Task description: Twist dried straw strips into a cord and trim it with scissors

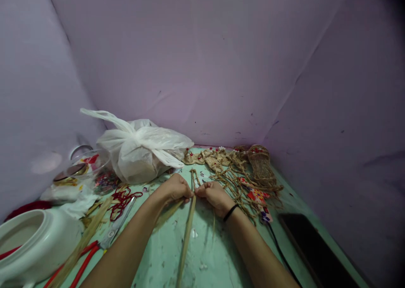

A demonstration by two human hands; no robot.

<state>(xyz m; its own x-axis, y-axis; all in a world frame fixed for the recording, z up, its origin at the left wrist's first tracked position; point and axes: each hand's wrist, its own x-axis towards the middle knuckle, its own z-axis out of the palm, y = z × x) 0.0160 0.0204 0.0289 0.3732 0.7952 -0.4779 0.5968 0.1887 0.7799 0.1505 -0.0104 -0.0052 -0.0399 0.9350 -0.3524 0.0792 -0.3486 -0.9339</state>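
Note:
My left hand [175,188] and my right hand [213,194] meet over the middle of a pale green table [215,254]. Both are closed in a pinch on straw strands [187,233] that run from the fingertips down toward me. A short braided piece [193,177] sticks out past the fingers, away from me. A black band sits on my right wrist.
A tied white plastic bag [142,146] lies behind my left hand. Woven straw pieces [249,165] lie at the back right. Red-handled scissors [104,241], red cord [122,199], a white jar [31,241] and a bead container [91,169] sit at the left. A dark phone [313,245] lies right.

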